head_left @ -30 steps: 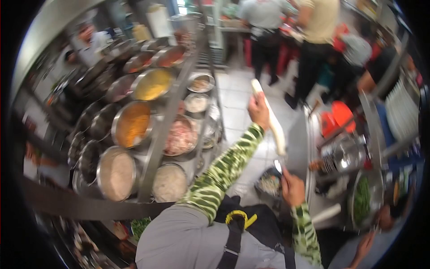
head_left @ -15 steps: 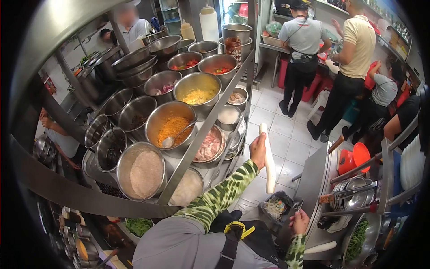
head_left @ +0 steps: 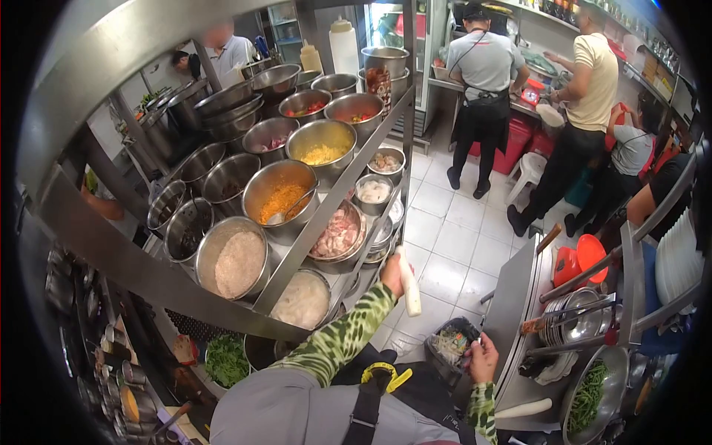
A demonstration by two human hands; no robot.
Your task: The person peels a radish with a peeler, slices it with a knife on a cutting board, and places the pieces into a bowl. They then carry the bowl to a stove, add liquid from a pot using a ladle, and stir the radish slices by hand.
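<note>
My left hand [head_left: 391, 273] is closed around the lower end of a long white radish [head_left: 409, 284], held upright over the floor beside the steel shelf rack [head_left: 319, 222]. My right hand [head_left: 483, 359] is low by my body, its fingers curled on a small dark peeler-like tool [head_left: 487, 341]; the tool is mostly hidden. Just left of that hand sits a black bin [head_left: 449, 343] holding pale peelings. Both arms wear green patterned sleeves.
The rack holds several steel bowls: pale grains [head_left: 238, 261], orange powder with a spoon [head_left: 282, 199], raw meat [head_left: 337, 233]. A steel counter [head_left: 519, 297] on the right carries bowls, green beans [head_left: 589, 393] and an orange lid [head_left: 591, 252]. Several people stand at the far counters beyond white floor tiles.
My left hand has brought the radish down and toward my body, from raised high to beside the lower shelf. My right hand has sunk a little, staying by the black bin.
</note>
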